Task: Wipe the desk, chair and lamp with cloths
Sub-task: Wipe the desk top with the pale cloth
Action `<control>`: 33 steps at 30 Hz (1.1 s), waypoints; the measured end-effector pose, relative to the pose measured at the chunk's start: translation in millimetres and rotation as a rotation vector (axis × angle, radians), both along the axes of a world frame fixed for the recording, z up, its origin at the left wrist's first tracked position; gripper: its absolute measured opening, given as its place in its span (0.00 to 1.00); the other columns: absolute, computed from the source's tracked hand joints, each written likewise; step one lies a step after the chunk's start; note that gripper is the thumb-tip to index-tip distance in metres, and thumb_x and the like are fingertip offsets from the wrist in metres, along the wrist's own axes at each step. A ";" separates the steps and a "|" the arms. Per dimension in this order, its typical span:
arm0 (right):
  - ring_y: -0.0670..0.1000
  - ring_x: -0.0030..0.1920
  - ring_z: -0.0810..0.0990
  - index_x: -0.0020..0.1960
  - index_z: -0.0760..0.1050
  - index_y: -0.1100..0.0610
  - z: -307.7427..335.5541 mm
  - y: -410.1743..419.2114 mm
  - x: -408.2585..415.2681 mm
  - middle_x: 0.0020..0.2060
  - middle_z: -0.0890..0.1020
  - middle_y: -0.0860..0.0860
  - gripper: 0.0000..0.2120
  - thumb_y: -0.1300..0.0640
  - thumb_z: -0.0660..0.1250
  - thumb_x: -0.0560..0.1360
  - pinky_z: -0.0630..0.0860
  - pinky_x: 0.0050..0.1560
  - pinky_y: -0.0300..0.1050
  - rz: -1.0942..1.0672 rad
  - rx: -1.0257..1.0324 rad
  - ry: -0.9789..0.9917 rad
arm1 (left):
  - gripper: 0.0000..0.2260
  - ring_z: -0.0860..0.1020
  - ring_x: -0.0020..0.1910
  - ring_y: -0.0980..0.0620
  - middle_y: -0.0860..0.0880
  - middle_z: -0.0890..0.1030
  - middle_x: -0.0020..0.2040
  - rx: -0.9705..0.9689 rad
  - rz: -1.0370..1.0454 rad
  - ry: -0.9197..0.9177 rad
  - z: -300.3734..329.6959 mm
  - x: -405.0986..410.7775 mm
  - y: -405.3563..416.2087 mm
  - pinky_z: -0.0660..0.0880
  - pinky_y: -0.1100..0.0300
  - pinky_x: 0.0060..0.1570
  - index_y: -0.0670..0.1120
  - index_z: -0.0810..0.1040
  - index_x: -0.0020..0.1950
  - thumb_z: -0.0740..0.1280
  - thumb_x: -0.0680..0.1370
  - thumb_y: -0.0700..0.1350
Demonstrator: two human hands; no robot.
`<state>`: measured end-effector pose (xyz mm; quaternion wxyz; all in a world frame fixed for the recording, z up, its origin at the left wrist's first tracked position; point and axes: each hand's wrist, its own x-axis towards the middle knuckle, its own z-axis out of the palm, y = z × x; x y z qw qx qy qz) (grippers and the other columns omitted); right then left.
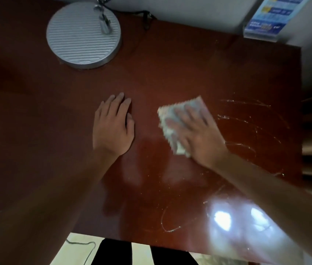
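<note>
Two hands on the desk (170,73): left hand (113,127) lies flat on bare wood, fingers straight, grasping nothing. Right hand (195,134) presses flat on a pale cloth (170,119), right of centre, blurred. Lamp base (83,35) stands far left.

A glossy reddish-brown tabletop (170,77) is streaked with whitish marks. The lamp base (83,35) is silver-grey, ribbed in lines. The cloth (172,115) is pale, white-grey.
</note>
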<state>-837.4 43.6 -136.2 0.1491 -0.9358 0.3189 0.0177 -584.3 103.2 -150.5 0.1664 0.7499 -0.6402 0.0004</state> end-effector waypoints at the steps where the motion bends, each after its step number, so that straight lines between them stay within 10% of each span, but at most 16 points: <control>1: 0.56 0.79 0.56 0.81 0.47 0.45 1.4 -24.7 4.5 0.80 0.54 0.54 0.24 0.48 0.45 0.85 0.47 0.79 0.58 -0.097 0.023 -0.031 | 0.19 0.68 0.73 0.42 0.42 0.73 0.72 -0.007 -0.002 -0.001 -0.3 -0.2 0.2 0.62 0.44 0.73 0.42 0.73 0.71 0.59 0.81 0.44; 4: 0.57 0.80 0.51 0.80 0.54 0.44 1.7 -64.0 15.9 0.80 0.58 0.53 0.23 0.46 0.46 0.85 0.42 0.78 0.60 -0.500 -0.121 0.086 | 0.19 0.69 0.72 0.42 0.42 0.74 0.71 -0.027 -0.001 -0.003 -2.5 -0.5 1.2 0.63 0.43 0.73 0.41 0.73 0.70 0.59 0.81 0.44; 12: 0.58 0.79 0.56 0.78 0.61 0.45 -10.3 35.2 -24.8 0.78 0.62 0.52 0.23 0.43 0.45 0.85 0.54 0.77 0.63 -0.112 -0.141 0.086 | 0.18 0.72 0.70 0.42 0.42 0.76 0.69 -0.035 0.026 0.010 -2.8 -0.7 -0.5 0.67 0.43 0.70 0.39 0.75 0.68 0.60 0.79 0.43; 18: 0.58 0.80 0.52 0.79 0.55 0.44 -5.4 -53.1 -10.6 0.79 0.59 0.53 0.24 0.44 0.43 0.84 0.47 0.78 0.60 -0.449 -0.154 0.159 | 0.18 0.72 0.69 0.41 0.43 0.77 0.68 -0.031 0.014 -0.011 -1.8 -1.4 -0.8 0.70 0.42 0.67 0.40 0.75 0.68 0.61 0.79 0.43; 27: 0.59 0.79 0.57 0.78 0.60 0.44 -0.2 27.1 -14.1 0.78 0.62 0.53 0.24 0.43 0.48 0.84 0.55 0.77 0.63 -0.155 -0.126 0.191 | 0.17 0.73 0.69 0.41 0.43 0.77 0.67 -0.028 0.009 -0.002 -1.3 -0.1 -2.5 0.70 0.43 0.68 0.40 0.76 0.66 0.61 0.78 0.43; 33: 0.58 0.80 0.44 0.80 0.47 0.39 -0.4 -29.3 44.3 0.81 0.50 0.51 0.24 0.44 0.46 0.85 0.41 0.78 0.60 -0.455 -0.071 0.232 | 0.16 0.73 0.68 0.41 0.42 0.77 0.67 -0.004 0.017 0.042 5.0 -1.6 0.4 0.70 0.43 0.68 0.39 0.76 0.65 0.63 0.78 0.43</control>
